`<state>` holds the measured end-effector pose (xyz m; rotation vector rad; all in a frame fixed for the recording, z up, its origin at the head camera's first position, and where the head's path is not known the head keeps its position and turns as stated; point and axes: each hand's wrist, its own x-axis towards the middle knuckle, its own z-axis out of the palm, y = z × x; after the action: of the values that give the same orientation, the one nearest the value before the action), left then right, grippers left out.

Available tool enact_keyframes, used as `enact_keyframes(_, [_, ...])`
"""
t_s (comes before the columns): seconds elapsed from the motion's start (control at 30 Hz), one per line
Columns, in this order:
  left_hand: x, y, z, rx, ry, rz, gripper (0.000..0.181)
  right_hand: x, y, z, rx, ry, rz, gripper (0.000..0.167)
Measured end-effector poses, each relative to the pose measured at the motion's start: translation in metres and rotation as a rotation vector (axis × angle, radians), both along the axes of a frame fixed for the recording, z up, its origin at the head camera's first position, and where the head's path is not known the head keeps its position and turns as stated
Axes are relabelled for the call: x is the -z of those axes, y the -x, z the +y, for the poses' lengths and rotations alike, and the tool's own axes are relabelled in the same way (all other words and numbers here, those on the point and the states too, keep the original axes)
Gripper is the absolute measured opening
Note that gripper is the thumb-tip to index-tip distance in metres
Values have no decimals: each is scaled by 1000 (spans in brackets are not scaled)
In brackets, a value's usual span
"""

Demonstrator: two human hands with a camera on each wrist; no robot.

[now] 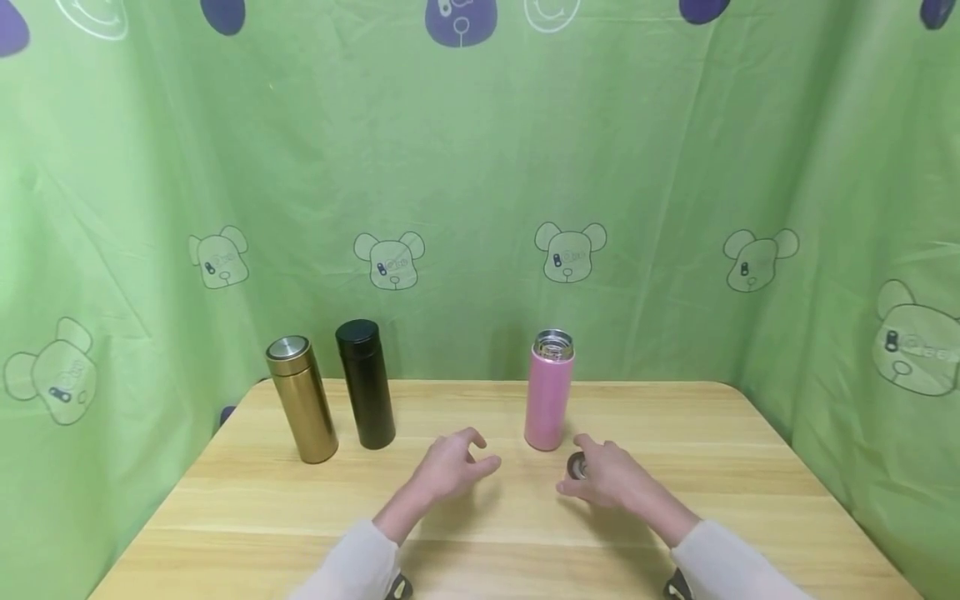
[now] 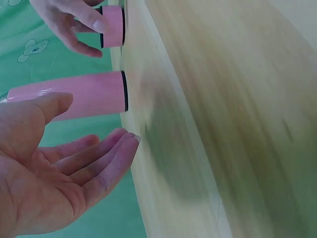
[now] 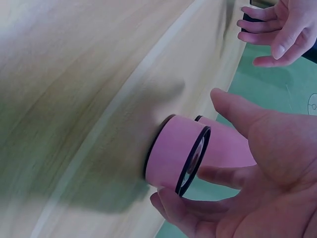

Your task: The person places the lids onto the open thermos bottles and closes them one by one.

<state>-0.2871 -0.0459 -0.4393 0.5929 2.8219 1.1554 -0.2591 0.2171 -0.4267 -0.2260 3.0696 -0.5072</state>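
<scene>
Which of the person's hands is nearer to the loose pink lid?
Right. The right hand is spread close about the lid, though contact is unclear; the left hand is apart from it, off to its left.
</scene>
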Motion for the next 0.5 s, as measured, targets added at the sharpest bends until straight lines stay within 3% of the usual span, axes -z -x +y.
enact_keyframes(0.37, [3, -5, 7, -21, 5, -39, 46, 6, 3, 4, -14, 27, 7, 55])
enact_keyframes(0.5, [6, -5, 7, -29, 19, -41, 47, 8, 3, 6, -9, 34, 15, 52])
